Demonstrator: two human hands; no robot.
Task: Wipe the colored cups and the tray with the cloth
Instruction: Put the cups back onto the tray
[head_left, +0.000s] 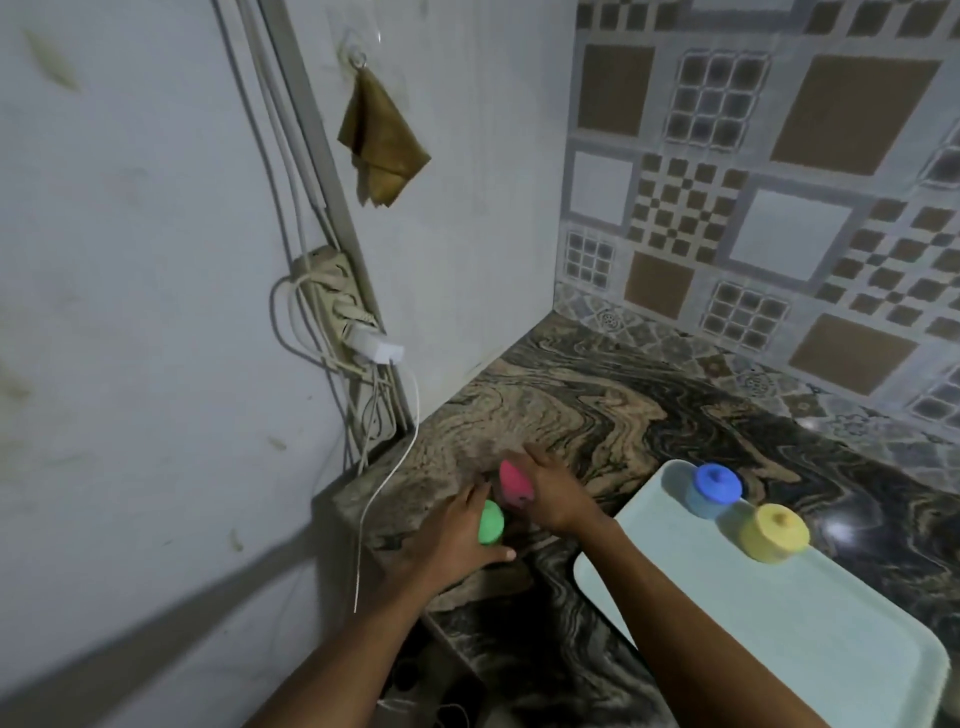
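Note:
On the marbled counter's left end, my left hand (451, 540) wraps around a green cup (491, 522). Right beside it, my right hand (550, 493) grips a pink cup (514, 486) that is tilted. A pale green tray (810, 618) lies to the right, carrying a blue lidded cup (712, 489) and a yellow lidded cup (774, 531) near its far edge. A brown cloth (379, 140) hangs from a hook on the wall, far above both hands.
A power strip (332, 301) with plugs and dangling white cables is fixed to the left wall. The counter (597, 405) ends at its left edge just beside my left hand. Patterned tiles cover the back wall.

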